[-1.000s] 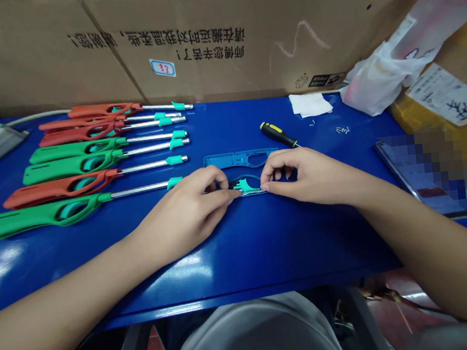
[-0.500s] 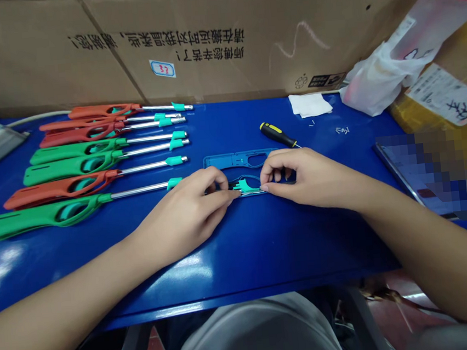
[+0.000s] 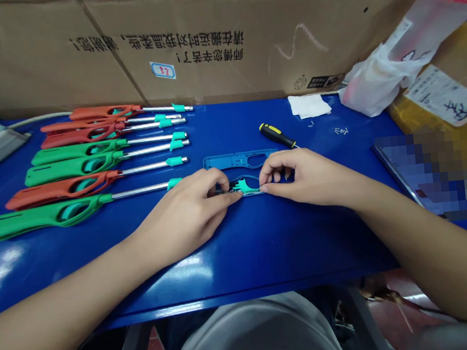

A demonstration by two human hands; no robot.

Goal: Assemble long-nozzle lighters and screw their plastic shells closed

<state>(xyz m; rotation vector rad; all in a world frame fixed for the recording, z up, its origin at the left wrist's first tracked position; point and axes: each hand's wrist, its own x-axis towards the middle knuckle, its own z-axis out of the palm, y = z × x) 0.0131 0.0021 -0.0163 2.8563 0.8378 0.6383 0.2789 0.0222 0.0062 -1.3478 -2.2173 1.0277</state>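
Between my hands an opened blue lighter body lies on the table, with a turquoise trigger and small inner parts set in it. My left hand is closed at its left end, thumb and fingers pinching near the trigger and covering that end. On the right end my right hand is closed too, its thumb and forefinger pinching the body's edge. Just behind lies the matching blue shell half, its hollow side up. What exactly the fingertips press is partly hidden.
Several assembled red and green stick lighters lie in a row at left. A black-and-yellow screwdriver, loose screws and white paper lie behind. A phone is at right, a bagged cup farther back. A cardboard box walls the rear.
The left fingertips have shifted very slightly at the lighter body. The right hand keeps its pinch in nearly the same place. Otherwise only the view has moved a little.
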